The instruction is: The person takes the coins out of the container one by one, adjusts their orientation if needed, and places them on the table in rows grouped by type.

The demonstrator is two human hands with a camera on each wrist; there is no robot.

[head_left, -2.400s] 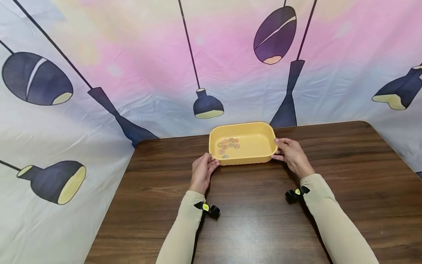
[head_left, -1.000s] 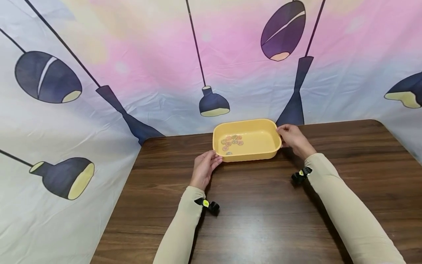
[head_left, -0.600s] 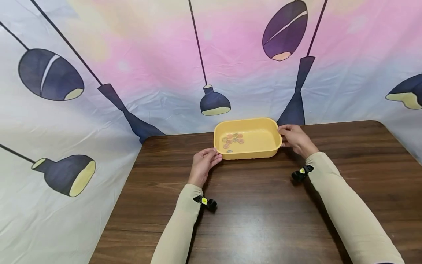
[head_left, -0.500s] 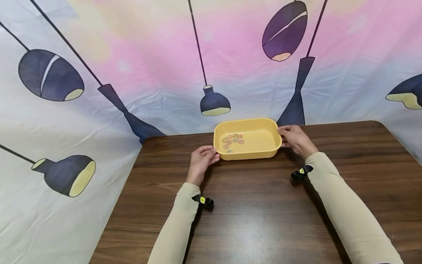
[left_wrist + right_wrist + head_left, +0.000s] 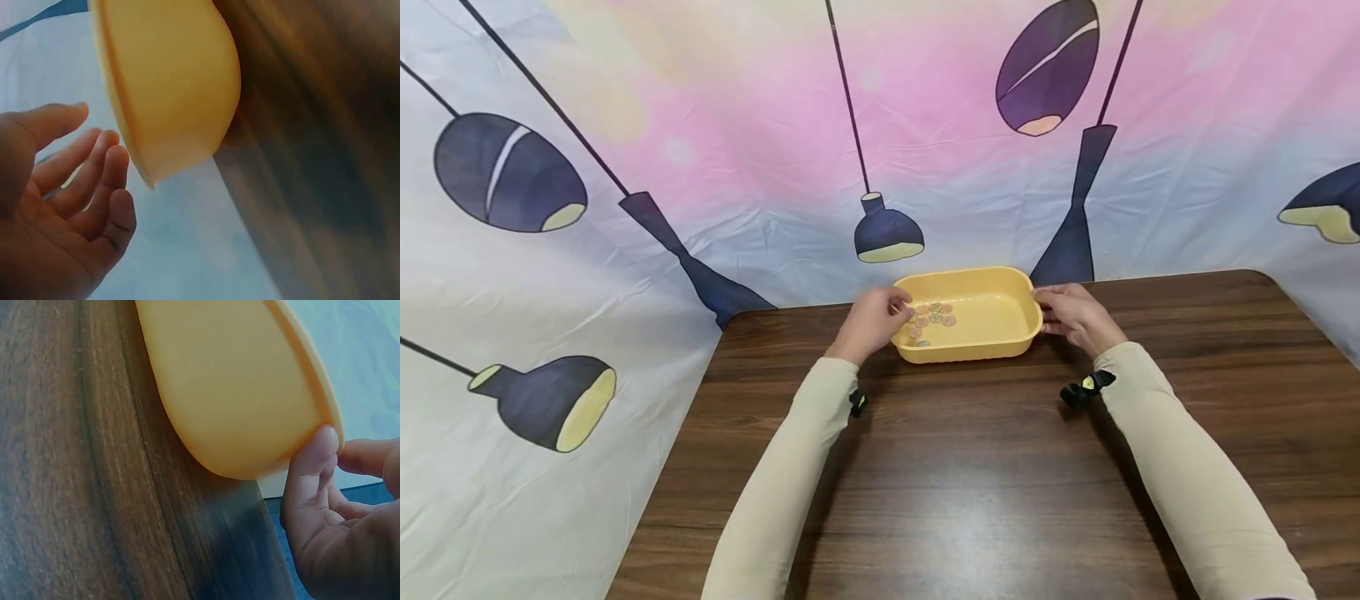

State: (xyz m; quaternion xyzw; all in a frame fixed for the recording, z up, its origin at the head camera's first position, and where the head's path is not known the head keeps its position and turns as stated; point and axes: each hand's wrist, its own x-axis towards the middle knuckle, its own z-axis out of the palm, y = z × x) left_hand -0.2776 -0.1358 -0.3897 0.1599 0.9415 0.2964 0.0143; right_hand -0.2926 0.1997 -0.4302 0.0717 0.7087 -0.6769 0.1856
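A yellow plastic tub [image 5: 966,353] stands at the back edge of the wooden table, with several copper, gold and silver coins [image 5: 936,318] lying in its left part. My right hand [image 5: 1077,317] pinches the tub's right rim; in the right wrist view a fingertip [image 5: 324,442] presses the outer wall below the rim. Over the tub's left end is my left hand [image 5: 874,319], its thumb and fingers apart and loosely bent. In the left wrist view those fingers [image 5: 115,165] hold nothing and sit beside the tub's rim [image 5: 125,134]. The hand covers part of the left rim in the head view.
The dark wooden table [image 5: 970,483] extends toward me from the tub. Directly behind it hangs a cloth backdrop [image 5: 737,167] printed with lamps. Each wrist wears a black strap with a small camera [image 5: 1078,392].
My left hand has let go of the tub's near left corner and moved up and forward over its left end. The right hand keeps its grip on the right rim.
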